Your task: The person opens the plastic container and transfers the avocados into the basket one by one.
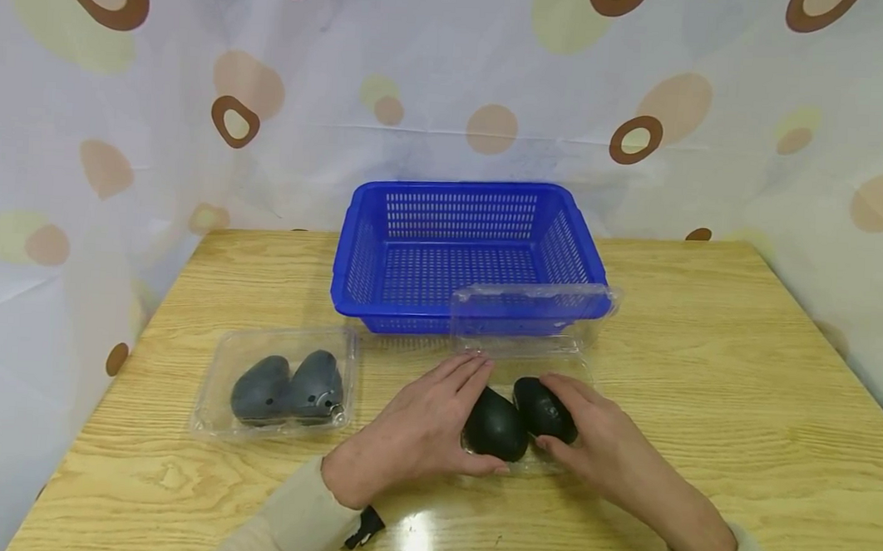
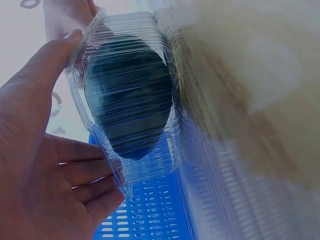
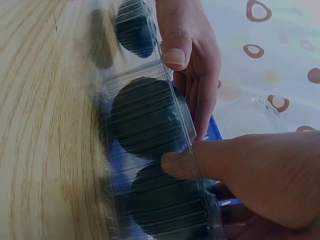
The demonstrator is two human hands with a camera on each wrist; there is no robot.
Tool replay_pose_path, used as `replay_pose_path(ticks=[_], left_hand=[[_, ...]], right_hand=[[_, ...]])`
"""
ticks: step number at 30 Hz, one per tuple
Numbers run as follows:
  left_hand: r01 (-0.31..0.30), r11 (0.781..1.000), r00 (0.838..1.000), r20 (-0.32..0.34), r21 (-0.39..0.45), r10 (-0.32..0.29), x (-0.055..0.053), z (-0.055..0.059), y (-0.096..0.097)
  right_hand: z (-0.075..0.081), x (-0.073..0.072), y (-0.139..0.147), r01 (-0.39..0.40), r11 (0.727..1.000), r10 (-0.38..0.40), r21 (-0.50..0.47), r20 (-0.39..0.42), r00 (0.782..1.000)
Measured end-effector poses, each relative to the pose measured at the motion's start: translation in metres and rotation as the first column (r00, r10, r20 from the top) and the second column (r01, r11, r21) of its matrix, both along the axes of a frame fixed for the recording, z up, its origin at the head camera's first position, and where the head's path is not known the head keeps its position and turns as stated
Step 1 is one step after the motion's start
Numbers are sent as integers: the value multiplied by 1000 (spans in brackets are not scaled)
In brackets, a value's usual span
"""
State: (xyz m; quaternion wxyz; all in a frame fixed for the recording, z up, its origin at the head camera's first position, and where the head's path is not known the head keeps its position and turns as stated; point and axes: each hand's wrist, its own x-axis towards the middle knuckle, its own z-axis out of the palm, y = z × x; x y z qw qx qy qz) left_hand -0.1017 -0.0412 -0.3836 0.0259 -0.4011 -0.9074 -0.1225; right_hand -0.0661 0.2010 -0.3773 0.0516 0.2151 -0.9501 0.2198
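Observation:
An open clear plastic clamshell box [image 1: 582, 374] stands on the table with its lid [image 1: 529, 317] raised against a blue basket. Two dark avocados are in it, the left avocado [image 1: 497, 426] lying tilted beside the right avocado [image 1: 543, 407]. My left hand [image 1: 430, 412] spans the box's left end, thumb on the near rim and fingers on the far rim, as the left wrist view shows. With my right hand [image 1: 591, 425] I grip the right avocado, thumb in front and fingers behind. The ribbed box wall [image 3: 145, 70] shows in the right wrist view.
To the left sits another clear box [image 1: 214, 380], shut, holding two avocados [image 1: 316, 385]. The blue basket [image 1: 353, 238] stands at the back of the wooden table [image 1: 707, 348], with nothing seen inside. A patterned curtain [image 1: 438, 59] hangs behind.

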Motion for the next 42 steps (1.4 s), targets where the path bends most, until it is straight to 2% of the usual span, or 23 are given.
replay_pose_path(ticks=[10,18,28,35,38,42], left_hand=[[25,999,999,-26,33,-24,-1,-1,1],[15,999,1000,2,43,-15,-1,-1,1],[-3,1000,1000,16,17,3,0,0,0],[9,999,999,46,-33,-7,1,6,-1],[33,999,999,29,-33,-32,1,9,-1],[79,997,996,-42,-5,-79,-1,10,2]], right_hand=[[0,3,3,10,998,-4,68,-92,996],[-5,2,8,-24,996,39,89,-181,983],[-10,4,15,-9,998,19,54,-185,983],[-17,6,26,-1,999,3,44,-45,999],[-22,7,29,-15,999,17,32,-60,998],[-26,6,29,-18,999,20,34,-52,998]])
